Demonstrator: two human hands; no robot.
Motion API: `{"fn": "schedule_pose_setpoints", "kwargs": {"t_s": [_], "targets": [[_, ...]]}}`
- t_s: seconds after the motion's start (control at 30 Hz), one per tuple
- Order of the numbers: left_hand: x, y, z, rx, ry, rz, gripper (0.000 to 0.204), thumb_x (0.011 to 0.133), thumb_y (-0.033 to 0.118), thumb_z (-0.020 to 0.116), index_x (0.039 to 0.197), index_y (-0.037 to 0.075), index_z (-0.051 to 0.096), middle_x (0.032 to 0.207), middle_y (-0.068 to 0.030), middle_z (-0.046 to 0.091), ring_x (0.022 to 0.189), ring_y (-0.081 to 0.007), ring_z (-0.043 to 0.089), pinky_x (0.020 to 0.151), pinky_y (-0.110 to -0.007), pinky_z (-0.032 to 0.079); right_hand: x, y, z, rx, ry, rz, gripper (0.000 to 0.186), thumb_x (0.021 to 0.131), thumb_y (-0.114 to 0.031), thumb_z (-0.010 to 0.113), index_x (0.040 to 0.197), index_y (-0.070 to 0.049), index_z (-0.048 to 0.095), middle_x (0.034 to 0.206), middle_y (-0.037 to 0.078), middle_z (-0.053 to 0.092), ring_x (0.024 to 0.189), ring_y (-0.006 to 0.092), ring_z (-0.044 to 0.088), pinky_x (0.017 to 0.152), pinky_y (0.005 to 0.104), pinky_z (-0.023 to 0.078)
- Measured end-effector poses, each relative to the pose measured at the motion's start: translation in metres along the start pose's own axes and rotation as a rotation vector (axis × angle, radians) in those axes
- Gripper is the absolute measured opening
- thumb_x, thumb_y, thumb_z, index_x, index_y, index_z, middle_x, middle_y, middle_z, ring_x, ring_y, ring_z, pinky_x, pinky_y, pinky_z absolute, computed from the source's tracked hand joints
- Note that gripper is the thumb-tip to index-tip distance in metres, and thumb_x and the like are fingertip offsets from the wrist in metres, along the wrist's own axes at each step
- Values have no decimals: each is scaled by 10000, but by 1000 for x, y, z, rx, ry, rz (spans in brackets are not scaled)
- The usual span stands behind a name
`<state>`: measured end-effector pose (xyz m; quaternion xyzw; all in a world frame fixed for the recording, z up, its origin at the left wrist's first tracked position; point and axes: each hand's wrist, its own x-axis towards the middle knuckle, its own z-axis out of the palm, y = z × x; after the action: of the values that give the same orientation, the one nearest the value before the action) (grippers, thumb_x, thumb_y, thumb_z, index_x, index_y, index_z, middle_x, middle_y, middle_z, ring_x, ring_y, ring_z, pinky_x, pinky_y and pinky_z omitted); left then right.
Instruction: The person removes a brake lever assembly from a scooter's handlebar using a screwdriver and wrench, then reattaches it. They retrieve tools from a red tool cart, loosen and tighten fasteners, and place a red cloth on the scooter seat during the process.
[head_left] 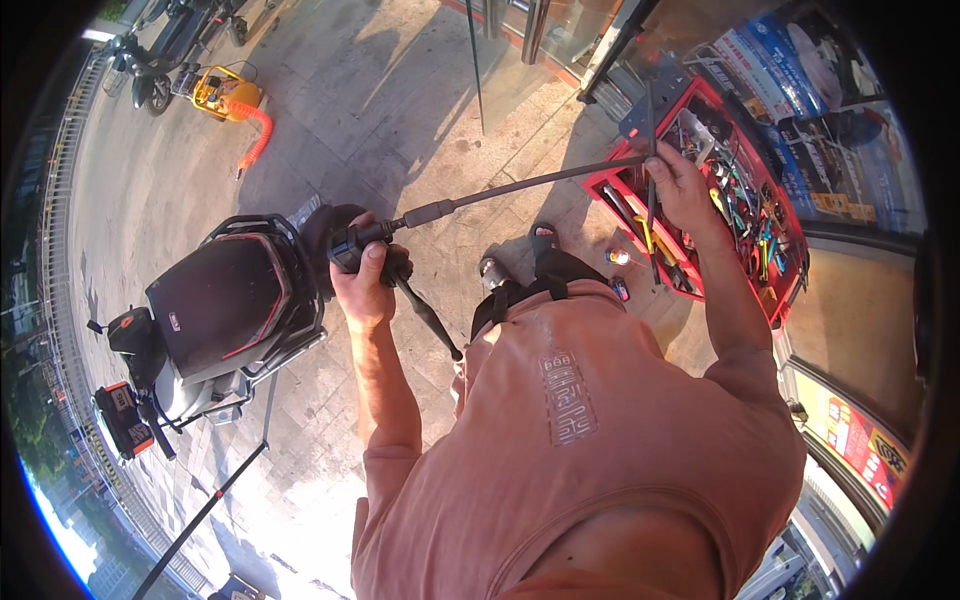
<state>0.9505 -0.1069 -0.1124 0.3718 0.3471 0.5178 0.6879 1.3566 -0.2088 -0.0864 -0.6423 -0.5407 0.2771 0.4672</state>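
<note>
My left hand [365,285] is closed around a black joint fitting [358,245] from which a long dark rod [510,185] runs to the right and a black leg [425,320] slants down toward my body. At the rod's far end, my right hand [675,180] is closed on a thin upright black bar [651,140] crossing it; whether these are joined is hidden by my fingers. Just beyond that hand sits a red toolbox [705,90] crowded with tools.
A scooter with a black top box [210,305] stands left of me. Farther back are another scooter [160,85] and a yellow compressor [215,90] with an orange hose [255,135]. Glass panels and stacked boxes [770,70] line the right. A can [618,256] stands near my feet.
</note>
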Motion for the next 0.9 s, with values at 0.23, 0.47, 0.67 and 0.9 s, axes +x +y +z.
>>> {"fn": "schedule_pose_setpoints", "kwargs": {"t_s": [0.23,0.47,0.67,0.9], "targets": [[-33,-3,-28,-81,318,-188,319,870,282,666,1057,42,570,885,-123,634,657,-224,628,536,-343,531,52,-17,30,-88,-116,-213,262,932,-111,528,1156,4,599,785,54,593,675,123,540,629,241,440],[-82,-10,-52,-113,512,49,479,812,244,742,1171,3,535,907,-116,622,657,-229,630,541,-359,535,108,6,84,620,-606,330,442,981,-361,455,1101,38,600,880,113,646,746,163,633,663,264,501],[-123,-34,-46,-9,742,237,523,794,191,763,1213,13,505,871,-86,625,636,-214,637,518,-344,534,141,31,154,659,-901,515,421,948,-100,497,1352,-13,419,1128,126,610,931,175,622,761,271,484],[-150,-60,-77,-553,1019,-244,395,853,354,681,1002,-6,611,807,-113,644,602,-193,624,439,-313,509,185,-31,239,305,-865,-676,348,880,-12,564,1229,-20,552,1094,114,596,961,214,577,749,302,457]]}}
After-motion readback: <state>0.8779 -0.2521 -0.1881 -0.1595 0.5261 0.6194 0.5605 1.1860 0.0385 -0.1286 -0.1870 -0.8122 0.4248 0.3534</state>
